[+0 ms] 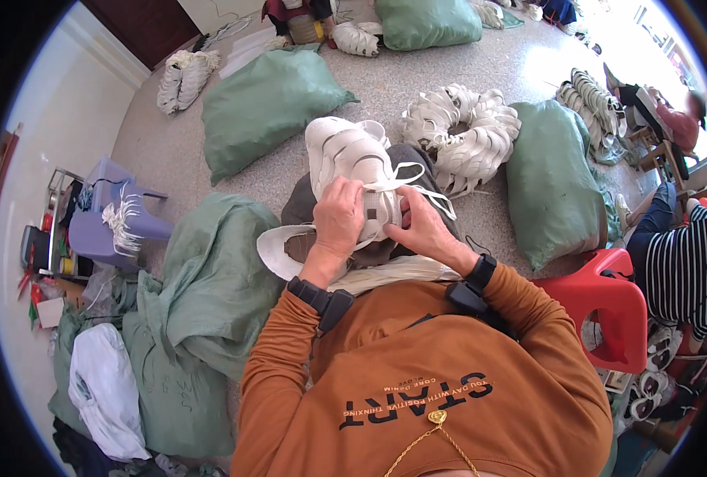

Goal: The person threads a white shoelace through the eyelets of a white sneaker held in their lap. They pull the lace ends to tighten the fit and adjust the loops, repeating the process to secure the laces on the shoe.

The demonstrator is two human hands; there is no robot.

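Note:
Over my lap lies a bundle of nested white shoe uppers (341, 151), with a white lace (407, 176) looped across the nearest one. My left hand (339, 219) has its fingers curled on the left side of that upper. On the right side, my right hand (427, 230) pinches the upper's edge between thumb and fingers, just below the lace. A small dark square shows on the upper between my hands. Another pale upper (272, 253) hangs open by my left wrist. A bunch of white laces (397, 273) rests against my waist.
Stuffed green sacks (270, 107) stand on the floor, one (552, 183) to the right. A ring of white uppers (493, 131) lies ahead. A purple stool (103, 219) holding white laces is left; a red stool (608, 306) is right. Other people sit at the far right.

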